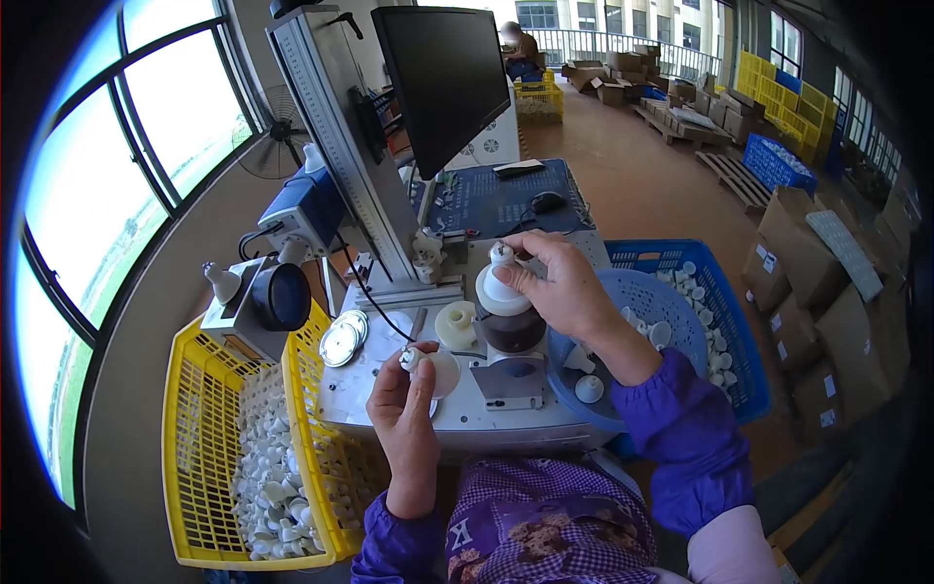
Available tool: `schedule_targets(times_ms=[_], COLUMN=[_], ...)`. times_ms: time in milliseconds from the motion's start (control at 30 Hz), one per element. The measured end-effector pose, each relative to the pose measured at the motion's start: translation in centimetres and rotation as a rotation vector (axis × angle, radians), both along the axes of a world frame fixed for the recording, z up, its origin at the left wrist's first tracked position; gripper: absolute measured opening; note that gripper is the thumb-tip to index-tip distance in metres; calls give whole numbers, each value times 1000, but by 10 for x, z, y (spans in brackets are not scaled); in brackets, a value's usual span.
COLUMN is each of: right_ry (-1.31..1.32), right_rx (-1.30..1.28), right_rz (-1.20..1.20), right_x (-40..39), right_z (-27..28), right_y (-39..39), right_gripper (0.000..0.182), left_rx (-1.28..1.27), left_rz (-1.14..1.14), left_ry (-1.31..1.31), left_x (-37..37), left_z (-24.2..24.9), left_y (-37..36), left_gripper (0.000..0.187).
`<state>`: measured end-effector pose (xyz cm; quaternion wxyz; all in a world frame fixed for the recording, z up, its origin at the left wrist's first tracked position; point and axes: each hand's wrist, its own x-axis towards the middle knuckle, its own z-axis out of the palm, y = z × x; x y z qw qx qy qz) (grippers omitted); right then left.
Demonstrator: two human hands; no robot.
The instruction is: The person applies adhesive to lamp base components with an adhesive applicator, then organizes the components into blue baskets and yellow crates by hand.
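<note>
My right hand (567, 284) is closed around the neck of a white lamp housing (498, 294), which stands neck up on a dark round fixture (516, 333). My left hand (405, 420) pinches a second white lamp housing (444, 376) by its narrow end, with its wide end turned to the right. This one is held over the front of the white machine table (457, 416), left of the fixture. A pale plastic ring (455, 325) lies between the two hands.
A yellow crate (304, 443) with many white housings stands at the left, a blue basin (623, 282) and a blue crate (751, 384) with more at the right. Behind are a metal column (336, 146), a laser-like head (282, 294) and a monitor (443, 83). Metal discs (341, 341) lie left.
</note>
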<state>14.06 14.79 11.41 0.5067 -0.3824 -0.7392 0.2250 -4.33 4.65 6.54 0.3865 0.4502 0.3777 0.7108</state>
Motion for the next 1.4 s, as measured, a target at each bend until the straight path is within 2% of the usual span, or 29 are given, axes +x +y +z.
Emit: schedule_targets(times_ms=[67,233,567,633,667,700,767,800,867,933,967,1033,1133,1267,1333,1400], right_ry=[-57,-42,-2,-16,10,3,204,138,-241,-526,-528,-664,-718,-753,-697,-634], right_rx=[58,-45,-33,54,191,174,-78,-115,-353,-476,-473,-695,-568,-570,-636,-627], right_rz=[-63,26,-7,-3,-65,-82,-54,-66,-110,33,52,-5,103,201,76,56], right_x=[-1,3,2,8,11,20,46,61,86,106,109,106,109,109,107,111], right_z=[-1,2,2,0,-3,-6,-14,-25,-39,-70,-78,-88,-114,-125,-122,-116], right_y=[-2,-2,-3,-5,-7,-10,-18,-21,-35,-44,-49,-57,-48,-41,-44,-45], right_gripper=[33,35,34,36,33,33,28,23,25,28,28,30,30,29,28,28], left_rx=[-19,-66,-141,-158,-174,-193,-225,-243,-265,-266,-261,-315,-341,-371,-409,-455], left_rz=[-19,-58,-154,-162,-180,-182,-196,-197,-193,-200,-193,-203,-220,-276,-313,-465], left_ry=[-8,-21,-37,-49,-51,-46,-52,-53,-58,-55,-50,-105,-114,-173,-222,-439], left_x=[0,6,17,20,20,19,19,19,19,22,22,24,25,24,22,19], left_z=[-5,-20,-32,-36,-38,-41,-47,-50,-57,-60,-61,-62,-61,-63,-63,-67], left_y=[-5,-12,-26,-30,-33,-35,-39,-40,-43,-42,-42,-44,-43,-41,-38,-36], left_gripper=[19,19,18,18,18,19,19,18,18,18,18,18,18,18,18,22])
